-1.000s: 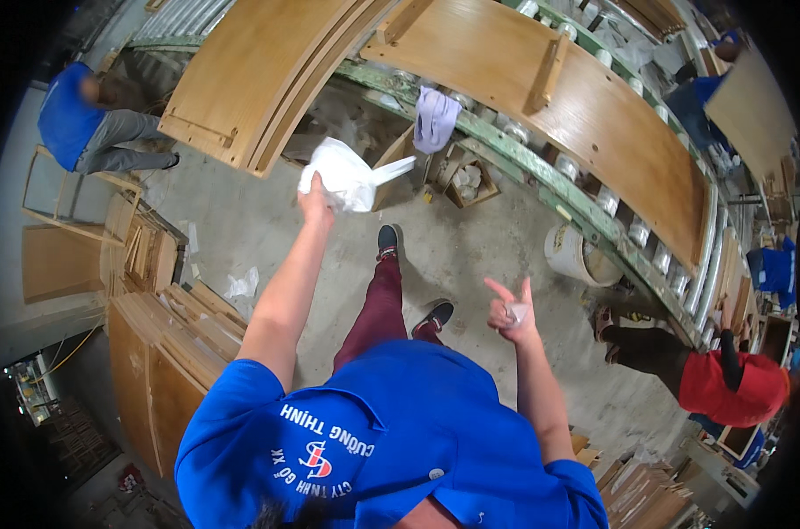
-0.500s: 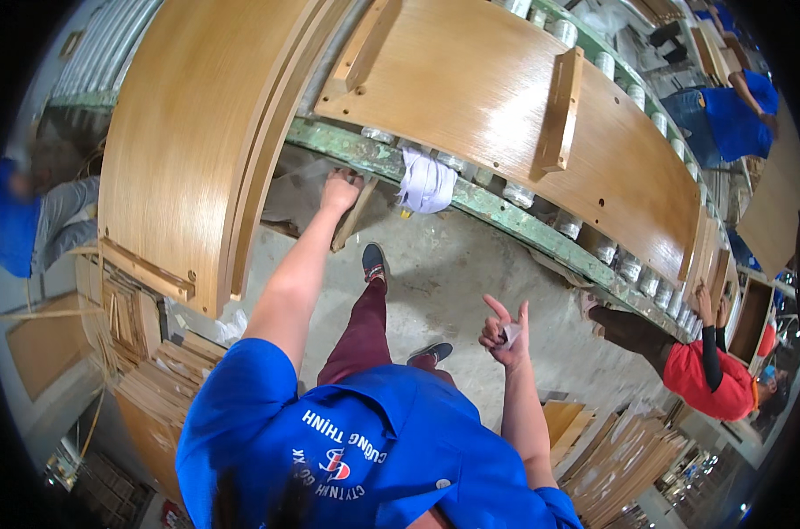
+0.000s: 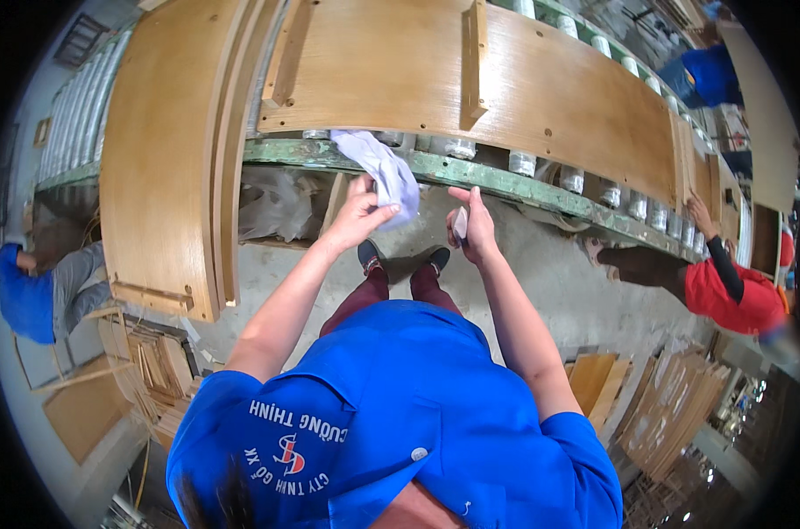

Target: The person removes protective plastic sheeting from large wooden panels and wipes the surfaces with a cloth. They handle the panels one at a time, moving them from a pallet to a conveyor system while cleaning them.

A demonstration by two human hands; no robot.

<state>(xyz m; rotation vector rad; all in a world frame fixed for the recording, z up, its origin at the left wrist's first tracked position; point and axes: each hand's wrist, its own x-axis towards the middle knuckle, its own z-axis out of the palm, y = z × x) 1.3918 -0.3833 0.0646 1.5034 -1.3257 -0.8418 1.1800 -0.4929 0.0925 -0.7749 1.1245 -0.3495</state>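
Note:
My left hand pinches the lower part of a pale lavender cloth, its thumb along the near side. The cloth's upper end still lies over the green rail of the roller conveyor. Just right of it, my right hand has its index finger and thumb stretched out. A small folded piece, whitish and dark, is tucked in that hand's curled fingers; I cannot make out its material. Beyond both hands, a long varnished wooden panel with cross battens rests on the rollers.
Large varnished panels stand close on the left. Clear plastic sheeting lies below the rail. A person in red touches wood farther right; a person in blue is at far left. Stacked boards stand behind on the right.
My left hand has moved right from below the rail and taken hold of the cloth, pulling it partly up. My right hand has come inward and up. My feet are now side by side.

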